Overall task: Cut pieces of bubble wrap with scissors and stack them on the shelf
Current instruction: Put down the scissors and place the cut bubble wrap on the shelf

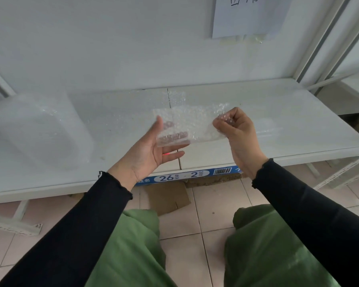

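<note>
Veiling left hand (151, 150) fingers (174, 135): bubble wrap piece (191, 125) (translucent).

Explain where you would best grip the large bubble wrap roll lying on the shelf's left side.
Grip the bubble wrap roll around its rounded near end, from the front. It lies on the shelf with that end nearest the open edge; the wall blocks the far side.

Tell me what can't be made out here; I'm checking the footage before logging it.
Head view:
- Scissors: none visible.
- Paper notice: cut off by the top edge.
- Left hand fingers: blurred behind the bubble wrap piece.
- Bubble wrap roll: blurred; far end hidden.
- Stack: count unclear.
</note>
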`<act>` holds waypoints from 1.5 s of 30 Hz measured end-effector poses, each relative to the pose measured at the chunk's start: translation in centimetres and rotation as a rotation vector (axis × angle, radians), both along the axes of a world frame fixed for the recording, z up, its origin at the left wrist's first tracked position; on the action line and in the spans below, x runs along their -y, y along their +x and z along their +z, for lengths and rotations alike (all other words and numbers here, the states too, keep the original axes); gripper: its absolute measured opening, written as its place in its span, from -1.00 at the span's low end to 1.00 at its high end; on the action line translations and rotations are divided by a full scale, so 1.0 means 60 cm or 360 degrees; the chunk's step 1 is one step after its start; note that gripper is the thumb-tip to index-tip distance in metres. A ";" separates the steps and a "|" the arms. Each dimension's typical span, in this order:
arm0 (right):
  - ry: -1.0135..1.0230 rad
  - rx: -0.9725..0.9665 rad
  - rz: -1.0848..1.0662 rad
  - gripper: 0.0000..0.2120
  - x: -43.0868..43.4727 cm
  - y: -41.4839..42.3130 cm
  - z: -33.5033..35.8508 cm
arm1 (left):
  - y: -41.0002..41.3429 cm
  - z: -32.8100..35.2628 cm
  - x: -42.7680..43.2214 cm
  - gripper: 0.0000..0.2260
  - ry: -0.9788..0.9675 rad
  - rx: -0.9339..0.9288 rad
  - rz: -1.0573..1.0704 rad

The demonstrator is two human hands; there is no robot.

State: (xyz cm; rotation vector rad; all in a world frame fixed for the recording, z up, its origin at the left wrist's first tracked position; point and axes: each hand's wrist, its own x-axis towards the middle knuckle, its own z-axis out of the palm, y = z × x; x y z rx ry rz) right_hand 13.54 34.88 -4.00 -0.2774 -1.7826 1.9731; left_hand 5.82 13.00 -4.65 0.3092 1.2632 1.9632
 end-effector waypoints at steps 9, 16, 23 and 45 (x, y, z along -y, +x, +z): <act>-0.0128 0.0047 -0.0055 -0.93 -0.019 -0.005 0.007 | 0.004 -0.017 -0.006 -0.22 -0.0516 -0.1017 0.0464; -0.0050 0.0110 -0.0141 -0.81 -0.033 -0.021 0.020 | -0.014 0.004 -0.019 -0.89 -0.0680 -0.1016 0.0553; 0.0389 0.0309 0.0183 -0.78 -0.054 -0.016 0.033 | -0.032 0.032 -0.009 -0.85 -0.0638 -0.0769 0.0513; -0.0505 0.0556 0.0356 -0.66 -0.056 -0.009 0.017 | -0.025 0.021 -0.019 -0.68 -0.0165 0.0174 0.0314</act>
